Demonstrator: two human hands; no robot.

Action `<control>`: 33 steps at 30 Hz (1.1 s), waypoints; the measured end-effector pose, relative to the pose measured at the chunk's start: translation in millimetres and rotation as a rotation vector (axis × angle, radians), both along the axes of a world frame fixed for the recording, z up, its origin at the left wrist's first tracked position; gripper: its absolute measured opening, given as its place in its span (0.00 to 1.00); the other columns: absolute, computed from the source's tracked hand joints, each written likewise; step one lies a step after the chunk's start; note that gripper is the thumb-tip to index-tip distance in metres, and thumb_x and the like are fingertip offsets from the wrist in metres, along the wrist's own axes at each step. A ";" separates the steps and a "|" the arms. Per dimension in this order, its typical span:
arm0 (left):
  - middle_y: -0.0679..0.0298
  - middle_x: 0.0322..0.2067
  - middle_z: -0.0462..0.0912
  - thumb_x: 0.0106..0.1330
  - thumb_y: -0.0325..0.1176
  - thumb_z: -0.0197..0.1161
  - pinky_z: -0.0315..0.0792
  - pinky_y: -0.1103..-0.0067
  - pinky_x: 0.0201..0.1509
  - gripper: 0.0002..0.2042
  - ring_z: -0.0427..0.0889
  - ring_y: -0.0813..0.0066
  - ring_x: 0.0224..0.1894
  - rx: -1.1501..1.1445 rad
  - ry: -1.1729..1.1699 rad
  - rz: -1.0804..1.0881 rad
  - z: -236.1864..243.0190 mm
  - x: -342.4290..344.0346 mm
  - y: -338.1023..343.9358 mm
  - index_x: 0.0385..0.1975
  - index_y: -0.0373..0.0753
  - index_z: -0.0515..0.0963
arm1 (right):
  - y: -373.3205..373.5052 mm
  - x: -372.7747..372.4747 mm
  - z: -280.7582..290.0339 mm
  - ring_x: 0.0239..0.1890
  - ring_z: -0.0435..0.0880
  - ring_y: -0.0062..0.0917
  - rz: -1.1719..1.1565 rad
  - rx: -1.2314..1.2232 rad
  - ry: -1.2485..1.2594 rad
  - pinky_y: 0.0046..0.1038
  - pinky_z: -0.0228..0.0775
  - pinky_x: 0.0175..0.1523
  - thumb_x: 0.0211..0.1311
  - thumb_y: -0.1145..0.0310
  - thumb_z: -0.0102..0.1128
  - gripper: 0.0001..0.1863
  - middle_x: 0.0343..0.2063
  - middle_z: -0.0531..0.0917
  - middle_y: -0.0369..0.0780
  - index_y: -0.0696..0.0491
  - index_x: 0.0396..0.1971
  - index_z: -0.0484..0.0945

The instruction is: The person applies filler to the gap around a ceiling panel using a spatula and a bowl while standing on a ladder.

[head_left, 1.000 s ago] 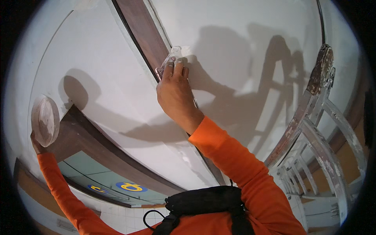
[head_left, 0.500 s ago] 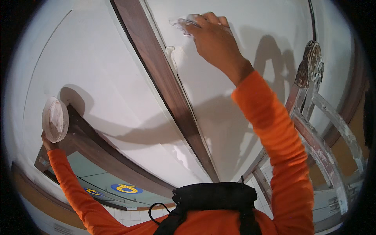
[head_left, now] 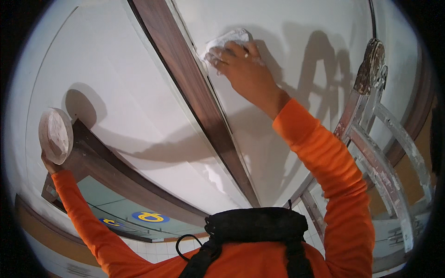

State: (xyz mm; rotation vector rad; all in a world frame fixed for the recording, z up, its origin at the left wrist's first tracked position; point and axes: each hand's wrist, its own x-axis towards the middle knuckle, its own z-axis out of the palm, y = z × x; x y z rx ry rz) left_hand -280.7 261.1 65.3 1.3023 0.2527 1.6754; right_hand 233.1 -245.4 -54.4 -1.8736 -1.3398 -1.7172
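Near us, the left hand point(head_left: 47, 163) grips a round putty-smeared plate point(head_left: 55, 135) from below, fingers curled on its rim. Farther up, the right hand point(head_left: 243, 69) presses a white pad point(head_left: 227, 39) flat on the white ceiling point(head_left: 301, 28), beside the brown beam point(head_left: 194, 97); paint-spattered ladder point(head_left: 371, 120) at right.

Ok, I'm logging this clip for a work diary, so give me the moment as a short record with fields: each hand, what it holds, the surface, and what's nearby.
right hand: pressed flat on a white pad against the white panel
left hand: raised at the left, holding up a round white-smeared disc
surface: white panels split by a dark brown strip
nearby: paint-spattered ladder at the right
clothing: orange sleeves, black strap pack on the chest
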 end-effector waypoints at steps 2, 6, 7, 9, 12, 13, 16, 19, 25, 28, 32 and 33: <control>0.55 0.62 0.71 0.70 0.47 0.50 0.61 0.65 0.69 0.30 0.69 0.58 0.64 -0.056 -0.039 -0.121 6.2 -0.2 7.8 0.65 0.33 0.64 | -4.9 -7.6 -24.0 0.62 0.72 0.29 0.003 -0.031 0.045 0.44 0.55 0.67 0.65 0.67 0.51 0.18 0.56 0.78 0.31 0.46 0.54 0.79; 0.55 0.63 0.71 0.70 0.47 0.50 0.61 0.65 0.70 0.30 0.69 0.58 0.65 0.053 0.010 -0.129 14.8 -11.6 32.3 0.66 0.32 0.64 | -11.7 -22.1 -83.0 0.62 0.71 0.29 -0.021 -0.102 0.145 0.45 0.54 0.67 0.64 0.67 0.52 0.19 0.57 0.78 0.32 0.46 0.55 0.78; 0.55 0.63 0.70 0.71 0.47 0.50 0.60 0.65 0.70 0.30 0.69 0.58 0.65 0.062 0.015 -0.150 14.0 0.0 35.6 0.66 0.32 0.64 | -13.9 -21.0 -94.3 0.62 0.71 0.29 -0.018 -0.142 0.185 0.45 0.53 0.68 0.64 0.67 0.53 0.20 0.57 0.79 0.33 0.46 0.55 0.78; 0.55 0.63 0.71 0.71 0.47 0.49 0.60 0.65 0.70 0.29 0.69 0.58 0.65 0.056 0.015 -0.162 1.6 3.9 37.6 0.65 0.32 0.65 | -24.4 -29.9 -107.3 0.61 0.72 0.29 -0.002 -0.240 0.327 0.45 0.53 0.67 0.63 0.66 0.54 0.20 0.56 0.79 0.33 0.47 0.55 0.78; 0.55 0.63 0.71 0.71 0.48 0.48 0.61 0.65 0.69 0.29 0.70 0.58 0.64 -0.058 -0.030 -0.247 -11.8 19.9 30.2 0.64 0.32 0.65 | -30.5 -28.7 -71.5 0.59 0.73 0.29 -0.044 -0.163 0.301 0.44 0.53 0.67 0.64 0.66 0.55 0.19 0.54 0.80 0.34 0.47 0.55 0.78; 0.55 0.63 0.71 0.71 0.48 0.48 0.61 0.65 0.69 0.29 0.70 0.58 0.64 -0.052 -0.037 -0.242 -8.9 14.9 29.7 0.64 0.32 0.65 | -29.0 -27.6 -47.9 0.58 0.73 0.29 -0.066 0.018 0.153 0.44 0.53 0.67 0.64 0.66 0.55 0.19 0.53 0.81 0.34 0.47 0.55 0.78; 0.55 0.62 0.71 0.71 0.48 0.47 0.62 0.66 0.68 0.29 0.70 0.58 0.63 0.093 0.109 -0.225 4.3 9.2 29.7 0.64 0.32 0.66 | -12.4 -7.8 18.7 0.57 0.73 0.29 0.047 0.181 0.110 0.42 0.54 0.67 0.65 0.67 0.54 0.19 0.52 0.81 0.34 0.45 0.55 0.78; 0.55 0.62 0.71 0.72 0.48 0.46 0.63 0.66 0.68 0.29 0.71 0.58 0.63 0.114 0.137 -0.228 -4.4 18.8 25.2 0.64 0.33 0.66 | 1.6 6.7 48.1 0.59 0.72 0.29 0.032 0.140 -0.069 0.42 0.55 0.67 0.66 0.67 0.52 0.19 0.55 0.79 0.33 0.43 0.57 0.77; 0.55 0.62 0.71 0.71 0.49 0.47 0.64 0.65 0.67 0.29 0.71 0.57 0.62 -0.007 0.130 -0.266 -10.0 23.3 7.1 0.65 0.34 0.66 | 3.8 6.7 -18.9 0.64 0.68 0.30 -0.060 0.017 0.031 0.40 0.54 0.68 0.63 0.71 0.53 0.28 0.65 0.71 0.28 0.40 0.64 0.70; 0.56 0.66 0.68 0.71 0.50 0.50 0.57 0.66 0.73 0.30 0.65 0.62 0.68 -0.015 0.070 -0.396 -8.5 17.3 2.1 0.66 0.35 0.64 | -8.5 -21.6 -91.9 0.64 0.68 0.30 -0.039 -0.081 0.217 0.41 0.52 0.69 0.61 0.71 0.54 0.30 0.64 0.71 0.28 0.39 0.65 0.69; 0.56 0.67 0.67 0.71 0.49 0.50 0.56 0.66 0.74 0.30 0.65 0.62 0.69 -0.028 0.044 -0.359 -10.4 30.3 -0.3 0.67 0.34 0.64 | -29.1 -23.6 -72.8 0.60 0.71 0.29 -0.138 -0.121 0.220 0.43 0.50 0.72 0.60 0.69 0.55 0.28 0.58 0.76 0.32 0.41 0.63 0.71; 0.57 0.67 0.67 0.72 0.49 0.50 0.56 0.66 0.74 0.30 0.64 0.62 0.69 -0.037 0.043 -0.346 -7.7 26.9 1.3 0.67 0.34 0.63 | -31.2 -14.7 -43.0 0.54 0.73 0.28 0.004 0.073 0.088 0.42 0.53 0.69 0.60 0.72 0.54 0.25 0.52 0.79 0.32 0.41 0.59 0.76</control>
